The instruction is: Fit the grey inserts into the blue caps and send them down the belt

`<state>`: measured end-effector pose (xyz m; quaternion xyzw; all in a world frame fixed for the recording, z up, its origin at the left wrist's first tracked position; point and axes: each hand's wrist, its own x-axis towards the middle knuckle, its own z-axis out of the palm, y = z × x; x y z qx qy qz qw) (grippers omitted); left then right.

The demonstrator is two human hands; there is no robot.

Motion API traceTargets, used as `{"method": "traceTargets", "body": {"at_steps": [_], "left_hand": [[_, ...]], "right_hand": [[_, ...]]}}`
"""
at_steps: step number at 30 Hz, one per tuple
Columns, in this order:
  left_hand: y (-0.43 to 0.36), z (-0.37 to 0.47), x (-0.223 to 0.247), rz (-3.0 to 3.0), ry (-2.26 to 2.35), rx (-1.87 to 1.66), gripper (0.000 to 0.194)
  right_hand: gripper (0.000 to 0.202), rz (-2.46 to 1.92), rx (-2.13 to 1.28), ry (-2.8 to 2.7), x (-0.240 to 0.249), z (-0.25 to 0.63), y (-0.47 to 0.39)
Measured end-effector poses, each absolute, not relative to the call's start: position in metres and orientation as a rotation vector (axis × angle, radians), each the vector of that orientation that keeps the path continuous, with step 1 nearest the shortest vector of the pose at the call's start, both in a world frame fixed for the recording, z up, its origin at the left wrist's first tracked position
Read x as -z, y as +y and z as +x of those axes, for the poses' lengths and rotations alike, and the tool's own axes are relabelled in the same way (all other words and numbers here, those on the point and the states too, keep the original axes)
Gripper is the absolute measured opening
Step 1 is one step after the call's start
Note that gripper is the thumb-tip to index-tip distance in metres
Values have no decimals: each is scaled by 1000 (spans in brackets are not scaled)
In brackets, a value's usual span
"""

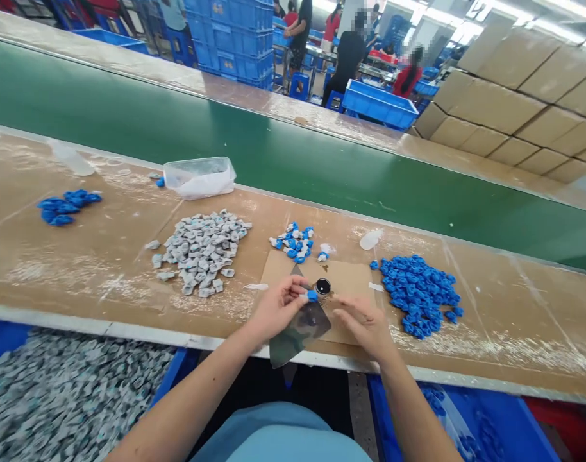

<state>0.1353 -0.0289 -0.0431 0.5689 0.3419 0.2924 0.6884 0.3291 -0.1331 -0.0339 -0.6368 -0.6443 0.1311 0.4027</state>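
Note:
My left hand (279,307) pinches a small blue-and-white piece (312,296) between thumb and fingers. Just beyond it stands a small round pot (323,287) with a dark top. My right hand (367,326) is to the right of the pot, fingers stretched out and nothing visible in them; its fingertips are close to the pot. Under my left hand lies a dark, shiny flat sheet (300,333), its corner over the table edge. Behind the pot is a small heap of blue-and-white pieces (295,242), with a single similar piece (323,255) beside it.
Grey pieces (204,250) are piled at left, blue pieces (418,292) at right. A clear tub (200,176) and a small white bottle (370,239) stand along the green conveyor belt (293,154). A bin of grey pieces (76,391) sits below left. Cartons (504,102) are stacked beyond.

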Motion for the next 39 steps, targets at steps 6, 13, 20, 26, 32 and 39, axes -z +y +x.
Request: {"method": "traceTargets", "body": {"at_steps": [6,13,20,26,32,39], "left_hand": [[21,140,46,1376,1028,-814,25],[13,137,52,1514,1059,-905,31],[-5,80,45,2041,1408,-945,28],[6,46,42,2253,1648,-799,31],[18,48,48,2412,1567,-750,23],[-4,66,42,2117,1270,-1014,23]], "right_hand": [[31,-2362,412,-1414,40,411,-162],[41,-2365,624,-1577,57,434,-174],[35,-2167,391,-1695,67,427,-167],[27,-2003,173,-1816,63,426,-156],[23,-2013,179,-1811,54,412,-151],[24,-1929,20,-1789,47,391,-147]]}}
